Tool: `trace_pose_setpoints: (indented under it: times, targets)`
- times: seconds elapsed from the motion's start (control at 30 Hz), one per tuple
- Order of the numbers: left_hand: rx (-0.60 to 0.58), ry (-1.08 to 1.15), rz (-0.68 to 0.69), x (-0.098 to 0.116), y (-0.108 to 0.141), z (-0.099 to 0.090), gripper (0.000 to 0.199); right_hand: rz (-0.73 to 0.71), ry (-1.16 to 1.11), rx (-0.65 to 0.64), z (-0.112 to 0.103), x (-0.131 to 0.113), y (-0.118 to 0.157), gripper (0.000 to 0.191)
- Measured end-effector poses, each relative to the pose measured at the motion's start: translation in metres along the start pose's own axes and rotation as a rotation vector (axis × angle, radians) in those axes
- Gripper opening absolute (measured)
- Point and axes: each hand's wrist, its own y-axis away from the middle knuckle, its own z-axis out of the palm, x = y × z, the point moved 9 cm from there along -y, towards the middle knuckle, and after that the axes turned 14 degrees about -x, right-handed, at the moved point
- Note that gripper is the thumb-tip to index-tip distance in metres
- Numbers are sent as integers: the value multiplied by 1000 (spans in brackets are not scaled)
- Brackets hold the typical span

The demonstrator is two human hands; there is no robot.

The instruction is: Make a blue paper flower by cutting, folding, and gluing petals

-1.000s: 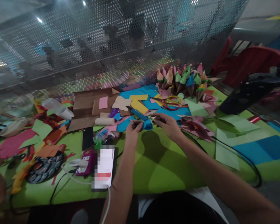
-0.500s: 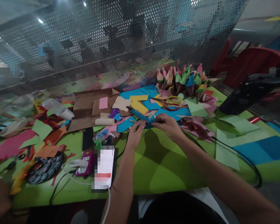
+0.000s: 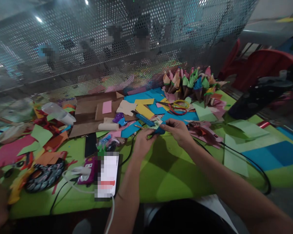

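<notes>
Between both hands is a small piece of dark blue paper (image 3: 159, 130), held low over the green table (image 3: 171, 182). My left hand (image 3: 144, 139) pinches its left side with the fingers closed. From the right, my right hand (image 3: 177, 131) grips the other side between thumb and fingers. Just beyond the hands lies a blue box cutter (image 3: 145, 120). Scissors with red and yellow handles (image 3: 178, 106) rest on blue paper behind. A pink glue gun (image 3: 207, 131) with a black cord lies right of my right hand.
Several paper cones with coloured tops (image 3: 195, 83) cluster at the back right. A dark tumbler (image 3: 256, 97) stands at the right. A phone (image 3: 109, 175), a purple power strip (image 3: 88, 172) and paper scraps (image 3: 41, 136) cover the left. A perforated metal screen (image 3: 100, 52) rises behind.
The blue paper has turned in my fingers and shows a broader dark face. My left hand's fingers have shifted beneath it, while the right hand stays at its edge.
</notes>
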Motion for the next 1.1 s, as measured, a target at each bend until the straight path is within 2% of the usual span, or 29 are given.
trace_pose_setpoints:
  times: [0.27, 0.8, 1.1]
  targets:
    - [81, 131, -47, -3, 2, -7, 7, -8, -25, -40, 3, -2, 0, 52]
    - [48, 44, -65, -1, 1, -3, 14, -39, -9, -46, 0, 4, -2, 46]
    - [67, 111, -70, -3, 1, -3, 9, -62, 38, -38, 0, 0, -1, 40]
